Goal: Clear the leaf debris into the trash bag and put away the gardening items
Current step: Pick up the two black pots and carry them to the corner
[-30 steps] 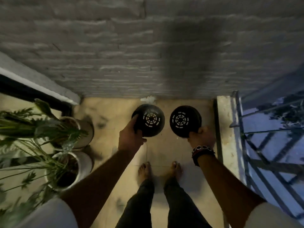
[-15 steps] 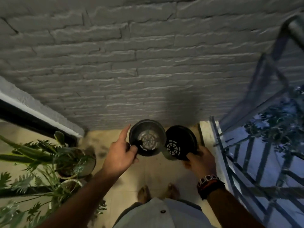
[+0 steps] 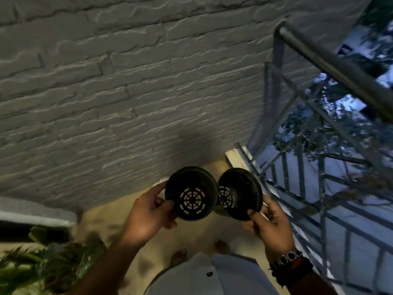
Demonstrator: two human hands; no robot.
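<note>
L hand [image 3: 148,211] grips black plastic pot [image 3: 191,193]; R hand [image 3: 269,220] grips second black pot [image 3: 240,194]. Pot rims touching, openings twd camera. Brick wall [image 3: 127,92] behind, metal railing [image 3: 319,167] at right, potted plant [image 3: 42,265] lower left.

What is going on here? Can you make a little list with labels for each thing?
place: balcony corner by a grey brick wall
left hand: grips a black plastic pot at its rim
right hand: grips a second black pot at its rim
pots: both empty, slotted bottoms showing, sides close together or touching
railing: metal, on the right
plant: green leaves, bottom left
wrist: dark bracelets on the right arm
</note>
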